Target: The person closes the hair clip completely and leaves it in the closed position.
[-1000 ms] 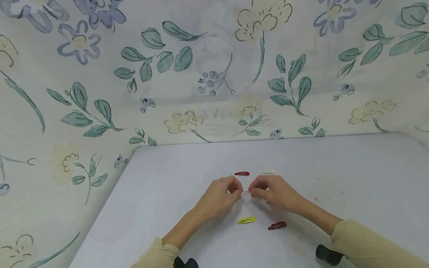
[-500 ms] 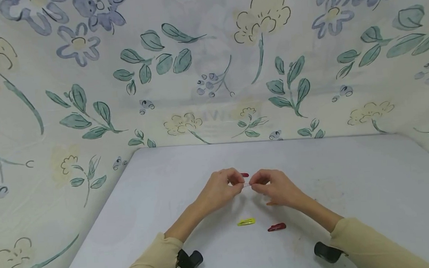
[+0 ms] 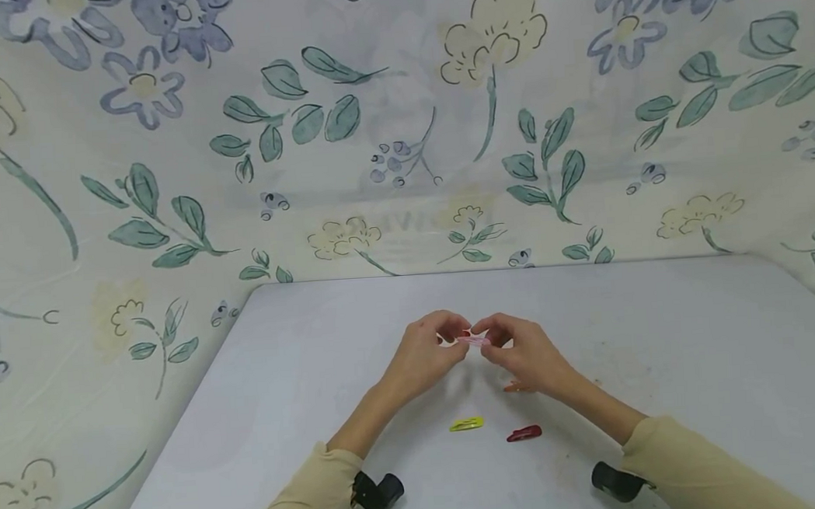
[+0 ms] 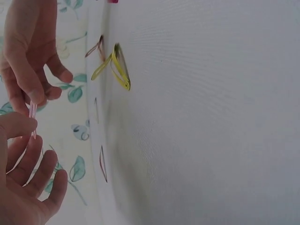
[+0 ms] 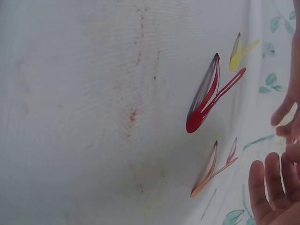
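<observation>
Nearest the viewer, two tan sleeves point(image 3: 317, 490) reach in over a white table point(image 3: 707, 345) whose near edge is out of view; a black device point(image 3: 378, 494) sits at the left wrist and another black device point(image 3: 617, 481) at the right. Next, on the tabletop midway between the side edges, a dark red hair clip point(image 3: 524, 433) lies with its arms spread, and a yellow hair clip point(image 3: 467, 424), also spread, lies just beyond it and toward the left edge. Farther in, an orange hair clip point(image 3: 517, 386) rests below the right hand point(image 3: 529, 356), partly hidden by it. Beyond these, raised above the table, is the pink hair clip point(image 3: 473, 341), stretched between the two hands. Its long axis runs side to side, roughly parallel to the table's far edge, so neither hand is clearly nearer: the left hand point(image 3: 424, 355) pinches one end between thumb and index finger, its other fingers fanned loosely, and the right hand pinches the opposite end. Whether the clip itself is snapped is too small to tell. Behind the fingertips, a bit of red clip point(image 3: 465, 333) shows; past the far edge hangs a flowered cloth point(image 3: 397, 91).
</observation>
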